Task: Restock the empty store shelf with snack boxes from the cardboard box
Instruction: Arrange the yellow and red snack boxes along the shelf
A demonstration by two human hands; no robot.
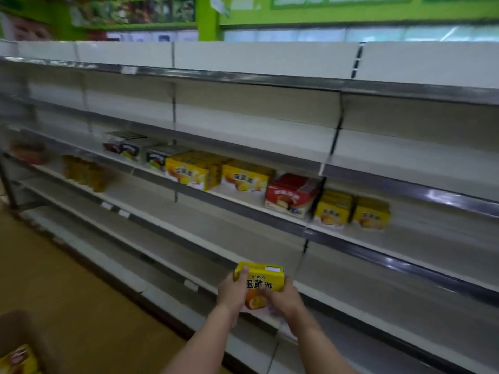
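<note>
The yellow snack box (259, 279) sits between both of the person's hands, held out in front of the lower tiers of the shelf unit (243, 85), its printed front facing the camera. The left hand (232, 291) grips its left side, thumb laid over the top corner; the right hand (283, 298) wraps the lower right side, fingers curled across the front face. The box is held in the air, not resting on any tier.

Up on the middle tier stands a row of goods: two dark boxes (140, 152) to the left, then two large yellow boxes (216, 174) side by side and touching, a red box (291, 195) just to their right, and two smaller yellow boxes (351, 211) beyond the upright post. On the tier below, far to the left, are some blurred yellowish packs (83, 171), too soft to make out.

The cardboard box (24, 336) shows at the bottom left corner on the tan floor (67, 265), with one yellow pack (19, 360) visible inside. Green signage (324, 12) runs along the wall above the shelving.
</note>
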